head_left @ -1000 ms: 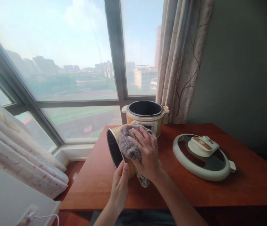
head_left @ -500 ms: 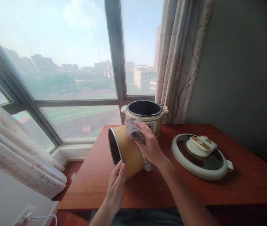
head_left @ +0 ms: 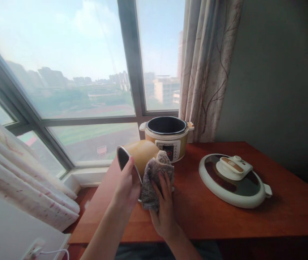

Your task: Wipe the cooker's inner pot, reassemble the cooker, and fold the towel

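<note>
A gold inner pot (head_left: 141, 151) with a dark inside lies tilted on its side above the table, its mouth facing left. My left hand (head_left: 129, 186) grips its rim, thumb on the near edge and the other fingers hidden. A grey towel (head_left: 154, 180) is pressed against the pot's near side under my right hand (head_left: 165, 207), whose fingers lie spread over the cloth. Behind the pot stands the pressure cooker body (head_left: 182, 146), uncovered, with a dark inside and a control panel facing me.
The cooker lid (head_left: 231, 196) rests at the right of the reddish wooden table (head_left: 210, 224). Windows (head_left: 89, 72) and a curtain (head_left: 208, 72) rise behind the table. A wall socket with a plugged-in white cable (head_left: 36, 251) is at the lower left.
My right hand and the towel have moved from the pot's upper side down to its near side. The pot has shifted slightly left, and my left hand has moved up along its rim.
</note>
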`<move>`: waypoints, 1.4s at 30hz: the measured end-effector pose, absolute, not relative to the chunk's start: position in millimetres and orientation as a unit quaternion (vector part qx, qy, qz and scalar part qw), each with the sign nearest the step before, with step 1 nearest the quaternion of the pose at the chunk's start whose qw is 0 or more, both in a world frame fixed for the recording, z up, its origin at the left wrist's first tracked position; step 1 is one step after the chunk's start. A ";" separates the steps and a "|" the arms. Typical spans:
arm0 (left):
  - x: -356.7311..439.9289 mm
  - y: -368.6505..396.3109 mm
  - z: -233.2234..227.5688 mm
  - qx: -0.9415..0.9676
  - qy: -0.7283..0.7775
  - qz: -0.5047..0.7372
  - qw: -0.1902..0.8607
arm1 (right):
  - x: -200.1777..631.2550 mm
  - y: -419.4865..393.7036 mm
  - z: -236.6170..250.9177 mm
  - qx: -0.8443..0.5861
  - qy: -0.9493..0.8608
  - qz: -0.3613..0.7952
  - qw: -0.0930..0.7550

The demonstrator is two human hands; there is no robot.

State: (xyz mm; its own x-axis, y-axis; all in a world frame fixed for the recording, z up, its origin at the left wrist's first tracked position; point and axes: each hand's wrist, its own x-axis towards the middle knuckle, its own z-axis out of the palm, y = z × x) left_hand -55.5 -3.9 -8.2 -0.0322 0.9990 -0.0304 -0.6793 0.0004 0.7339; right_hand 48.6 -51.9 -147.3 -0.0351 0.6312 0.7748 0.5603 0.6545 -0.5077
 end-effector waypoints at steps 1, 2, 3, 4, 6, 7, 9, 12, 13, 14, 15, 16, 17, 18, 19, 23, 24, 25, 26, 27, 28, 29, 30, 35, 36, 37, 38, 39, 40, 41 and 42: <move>-55.7 -4.3 -11.2 0.268 0.298 0.654 0.642 | 47.2 -51.1 -144.8 -0.412 -0.707 0.038 0.574; -56.4 -5.4 -16.3 0.271 0.297 0.651 0.643 | 46.3 -50.2 -140.9 -0.411 -0.693 0.047 0.590; -57.8 -6.9 -23.3 0.282 0.296 0.643 0.648 | 46.0 -49.2 -136.0 -0.412 -0.677 0.062 0.606; -59.8 -8.9 -32.0 0.299 0.297 0.628 0.654 | 46.2 -47.9 -130.6 -0.415 -0.660 0.081 0.621; -65.7 -13.2 -52.5 0.355 0.310 0.581 0.664 | 48.1 -44.2 -120.1 -0.427 -0.620 0.128 0.646; -69.2 -15.4 -63.5 0.392 0.322 0.552 0.662 | 49.5 -41.6 -115.5 -0.434 -0.600 0.152 0.655; -76.3 -19.4 -85.2 0.480 0.348 0.511 0.623 | 52.5 -35.1 -108.2 -0.446 -0.559 0.191 0.672; -85.1 -21.7 -113.2 0.613 0.374 0.455 0.527 | 55.2 -24.1 -101.0 -0.447 -0.522 0.229 0.689; -87.6 -21.0 -120.8 0.645 0.381 0.440 0.495 | 55.5 -20.8 -99.0 -0.444 -0.518 0.235 0.692; -89.9 -19.6 -127.6 0.668 0.388 0.431 0.467 | 55.5 -18.0 -97.0 -0.440 -0.518 0.238 0.694; -92.0 -17.6 -133.4 0.683 0.396 0.427 0.442 | 55.4 -15.7 -95.1 -0.436 -0.521 0.239 0.694; -93.8 -15.2 -138.2 0.692 0.403 0.426 0.422 | 55.3 -13.8 -93.3 -0.433 -0.525 0.238 0.694; -95.2 -12.8 -141.8 0.698 0.408 0.426 0.406 | 55.0 -12.3 -91.6 -0.430 -0.529 0.235 0.693; -96.1 -10.6 -144.2 0.702 0.412 0.426 0.395 | 54.6 -11.0 -90.0 -0.427 -0.535 0.231 0.692; -96.3 -9.0 -145.2 0.704 0.414 0.427 0.389 | 54.1 -10.0 -88.7 -0.424 -0.541 0.224 0.690; -90.0 -10.2 -137.5 0.672 0.414 0.463 0.404 | 50.4 -6.3 -85.1 -0.418 -0.615 0.155 0.651; -87.4 -12.2 -133.3 0.655 0.410 0.479 0.416 | 49.5 -5.6 -84.3 -0.415 -0.641 0.130 0.632; -84.8 -14.3 -128.7 0.637 0.405 0.496 0.429 | 48.8 -5.1 -83.4 -0.412 -0.665 0.105 0.614; -82.4 -16.5 -123.9 0.618 0.402 0.511 0.443 | 48.5 -4.9 -82.3 -0.409 -0.683 0.083 0.599; -80.1 -18.5 -119.3 0.598 0.399 0.523 0.458 | 48.7 -5.1 -81.1 -0.407 -0.698 0.065 0.586; -78.1 -20.2 -114.9 0.577 0.397 0.534 0.475 | 49.4 -5.7 -79.7 -0.404 -0.709 0.052 0.576; -76.2 -21.6 -110.7 0.552 0.394 0.546 0.491 | 50.6 -6.9 -78.4 -0.401 -0.718 0.040 0.567; -74.2 -22.7 -106.8 0.525 0.391 0.562 0.506 | 52.2 -8.5 -77.2 -0.398 -0.727 0.030 0.559; -61.2 -28.4 -83.9 0.386 0.387 0.636 0.545 | 59.2 -23.5 -82.9 -0.398 -0.743 -0.015 0.537; -58.3 -30.1 -77.7 0.361 0.388 0.641 0.555 | 59.1 -27.5 -87.4 -0.402 -0.742 -0.019 0.536; -55.5 -31.9 -70.8 0.334 0.388 0.645 0.567 | 58.1 -31.8 -93.0 -0.405 -0.741 -0.023 0.535; -53.2 -33.4 -63.5 0.303 0.387 0.649 0.581 | 56.2 -36.3 -99.5 -0.406 -0.741 -0.025 0.535; -51.5 -34.5 -55.8 0.269 0.386 0.654 0.593 | 53.2 -40.8 -106.7 -0.405 -0.741 -0.027 0.535; -50.7 -35.0 -48.2 0.238 0.382 0.660 0.602 | 49.4 -45.3 -114.0 -0.404 -0.740 -0.026 0.537; -50.7 -34.9 -41.0 0.209 0.376 0.670 0.604 | 44.9 -49.5 -121.1 -0.404 -0.739 -0.021 0.538; -51.8 -34.3 -34.4 0.185 0.368 0.686 0.599 | 40.0 -53.3 -127.5 -0.406 -0.738 -0.011 0.540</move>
